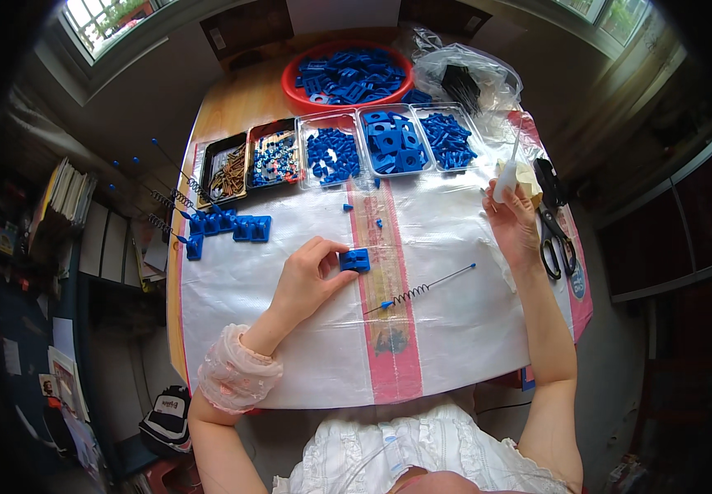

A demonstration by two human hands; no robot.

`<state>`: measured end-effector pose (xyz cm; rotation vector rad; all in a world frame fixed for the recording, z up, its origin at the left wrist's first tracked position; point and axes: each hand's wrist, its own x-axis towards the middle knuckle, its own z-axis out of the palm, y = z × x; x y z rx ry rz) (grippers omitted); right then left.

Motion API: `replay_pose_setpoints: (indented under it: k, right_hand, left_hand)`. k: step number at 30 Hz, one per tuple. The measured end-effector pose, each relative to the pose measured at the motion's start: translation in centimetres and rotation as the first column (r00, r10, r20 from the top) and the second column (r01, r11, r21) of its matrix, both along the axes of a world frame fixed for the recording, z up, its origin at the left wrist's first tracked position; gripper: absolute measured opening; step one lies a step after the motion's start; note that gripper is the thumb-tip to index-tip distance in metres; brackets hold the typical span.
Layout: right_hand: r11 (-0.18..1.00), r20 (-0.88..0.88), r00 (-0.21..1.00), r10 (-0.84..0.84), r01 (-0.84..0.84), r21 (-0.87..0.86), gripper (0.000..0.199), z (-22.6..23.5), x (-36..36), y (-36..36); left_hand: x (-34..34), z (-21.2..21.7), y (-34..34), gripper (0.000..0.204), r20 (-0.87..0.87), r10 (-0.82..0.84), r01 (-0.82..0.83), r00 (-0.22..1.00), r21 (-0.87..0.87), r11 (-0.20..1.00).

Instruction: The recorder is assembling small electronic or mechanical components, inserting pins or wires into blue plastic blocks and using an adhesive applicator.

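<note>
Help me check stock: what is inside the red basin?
A heap of blue plastic parts, some with holes, shows inside the red basin. What lies beneath the top pieces can't be seen, because they cover it.

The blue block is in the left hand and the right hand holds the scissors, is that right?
Not quite: the head view shows the right hand holding a white bottle; the scissors lie beside that arm. The blue block is in the left hand.

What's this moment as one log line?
left hand: pinches blue plastic block; right hand: holds white nozzle bottle; lying loose: black coiled wire
</note>
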<state>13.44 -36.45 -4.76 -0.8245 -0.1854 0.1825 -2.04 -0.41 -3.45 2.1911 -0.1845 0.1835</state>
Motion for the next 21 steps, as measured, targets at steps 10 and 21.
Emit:
replay_pose_setpoints:
  k: [10, 21]
  right_hand:
    - [0.787, 0.259, 0.96, -0.109, 0.242, -0.568, 0.022, 1.8, -1.5, 2.7]
    - [0.27, 0.446, 0.895, -0.014, 0.433, -0.86, 0.027, 0.3, -1.1, 4.7]
  left_hand:
    - [0.0, -0.1, 0.2, 0.036, 0.004, -0.006, 0.006, 1.0, 0.003, 1.0]
    - [0.1, -0.3, 0.2, 0.036, 0.023, -0.009, 0.009, 1.0, -0.005, 1.0]
